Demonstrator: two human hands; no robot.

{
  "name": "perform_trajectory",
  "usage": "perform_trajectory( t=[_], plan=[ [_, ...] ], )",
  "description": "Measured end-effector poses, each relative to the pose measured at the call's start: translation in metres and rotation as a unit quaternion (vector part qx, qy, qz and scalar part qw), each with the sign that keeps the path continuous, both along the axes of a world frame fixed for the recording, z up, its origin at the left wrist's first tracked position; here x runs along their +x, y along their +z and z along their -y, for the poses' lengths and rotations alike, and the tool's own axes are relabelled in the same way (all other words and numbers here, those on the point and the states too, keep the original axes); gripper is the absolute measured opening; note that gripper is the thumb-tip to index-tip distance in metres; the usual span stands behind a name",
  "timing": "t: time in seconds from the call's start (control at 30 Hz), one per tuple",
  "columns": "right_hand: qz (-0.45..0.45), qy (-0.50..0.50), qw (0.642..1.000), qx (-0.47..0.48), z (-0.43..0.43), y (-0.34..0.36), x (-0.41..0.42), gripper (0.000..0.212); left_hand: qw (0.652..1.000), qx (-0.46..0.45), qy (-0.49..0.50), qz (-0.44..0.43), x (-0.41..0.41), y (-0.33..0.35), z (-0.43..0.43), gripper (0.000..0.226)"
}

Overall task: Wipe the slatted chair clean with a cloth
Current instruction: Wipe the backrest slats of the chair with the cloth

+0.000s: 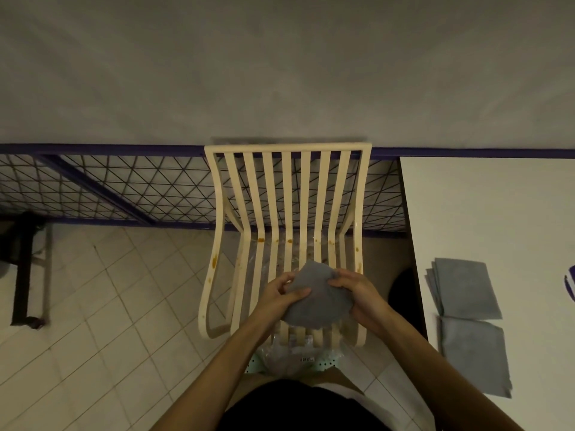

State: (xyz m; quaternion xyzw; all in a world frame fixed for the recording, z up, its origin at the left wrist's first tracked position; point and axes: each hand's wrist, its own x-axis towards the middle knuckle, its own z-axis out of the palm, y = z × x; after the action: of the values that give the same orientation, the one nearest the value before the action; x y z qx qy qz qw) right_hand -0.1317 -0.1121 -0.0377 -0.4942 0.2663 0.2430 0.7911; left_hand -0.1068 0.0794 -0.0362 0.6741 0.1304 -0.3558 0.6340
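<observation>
Gripping cloth (pixel 314 298) both hands over chair (pixel 289 188) front edge.

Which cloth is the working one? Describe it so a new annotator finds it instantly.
Find the cream slatted chair in the middle of the view. Just above its stained seat, the left hand and right hand grip a grey cloth between them. It is the only bunched-up one; the other grey cloths lie flat on the white table to the right.
</observation>
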Motion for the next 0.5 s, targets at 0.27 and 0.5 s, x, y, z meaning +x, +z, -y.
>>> perform_trajectory(
  t=[0.27,0.5],
  plan=[
    [-0.062,-0.084,0.981,0.166,-0.015,0.016,-0.011,0.040,0.999,-0.023,0.042,0.009,-0.011,0.006,-0.015,0.032],
    [-0.095,-0.187,0.934,0.290,-0.047,-0.001,-0.035,0.053,0.990,-0.036,0.135,0.010,-0.020,0.019,-0.020,0.021]
  ],
)
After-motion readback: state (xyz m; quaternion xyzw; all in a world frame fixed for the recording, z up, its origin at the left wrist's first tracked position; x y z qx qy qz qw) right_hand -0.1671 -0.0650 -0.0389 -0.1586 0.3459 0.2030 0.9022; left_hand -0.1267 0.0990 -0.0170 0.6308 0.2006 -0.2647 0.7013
